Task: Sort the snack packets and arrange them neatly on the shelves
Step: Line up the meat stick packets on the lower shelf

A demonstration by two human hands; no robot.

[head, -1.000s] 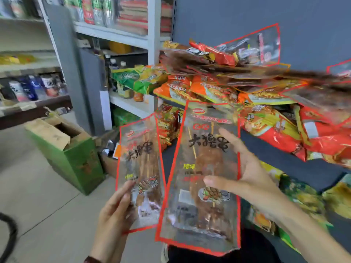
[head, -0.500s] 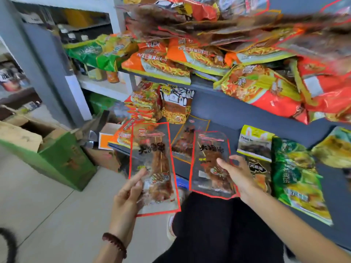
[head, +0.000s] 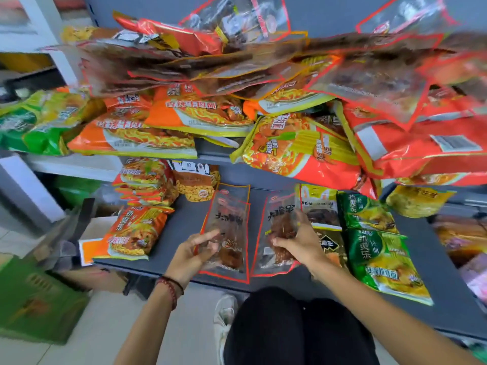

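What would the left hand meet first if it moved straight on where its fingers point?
The left hand would meet the left red-edged clear packet first; its fingers seem to touch it, though depth is unclear.
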